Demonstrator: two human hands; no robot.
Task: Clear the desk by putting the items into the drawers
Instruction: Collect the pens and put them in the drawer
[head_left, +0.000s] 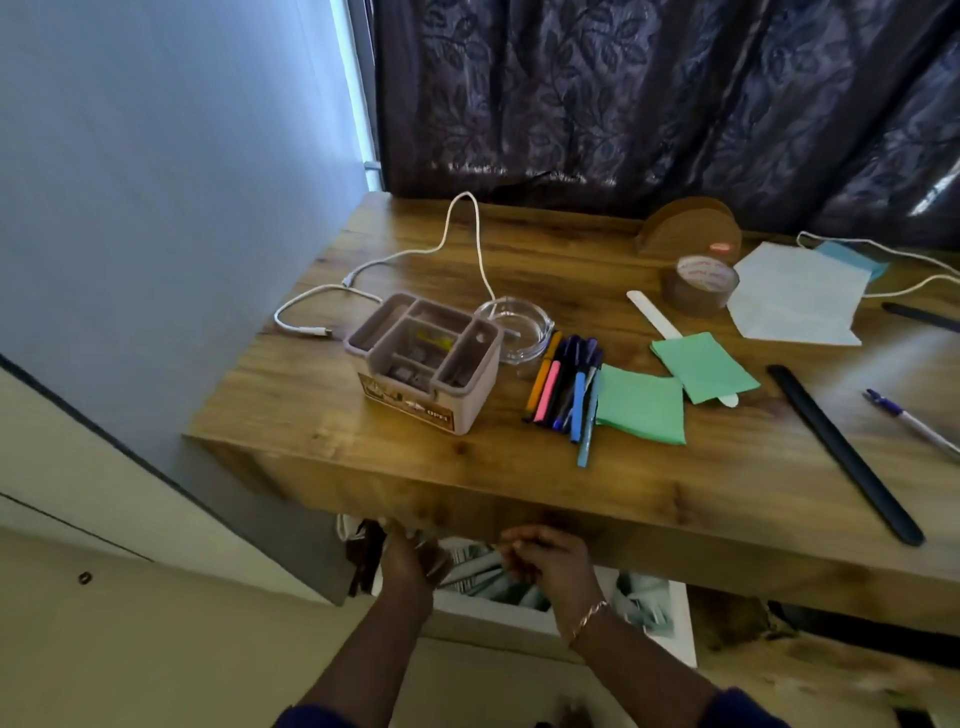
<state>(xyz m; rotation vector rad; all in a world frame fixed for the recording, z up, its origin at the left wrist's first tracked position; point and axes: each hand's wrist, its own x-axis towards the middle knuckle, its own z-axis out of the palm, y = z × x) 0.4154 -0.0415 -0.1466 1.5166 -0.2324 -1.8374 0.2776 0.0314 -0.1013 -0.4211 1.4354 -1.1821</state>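
Under the front edge of the wooden desk (332, 447) a white drawer (498, 621) stands open, with pale packets lying inside. My left hand (408, 561) and my right hand (545, 558) both reach into it, fingers curled, the right wrist wearing a bracelet. Blur hides whether either hand holds anything. On the desk lie a pink compartment box (426, 364), a glass ashtray (522, 327), a bunch of coloured pens (566, 389), two green notes (641, 402), a roll of brown tape (698, 283) and a white cable (467, 228).
Further right on the desk are a white sheet (795, 299), a long black strip (841, 452), a purple and white pen (914, 423), a white stick (652, 314) and a round wooden holder (691, 228). A dark curtain hangs behind. A wall stands at the left.
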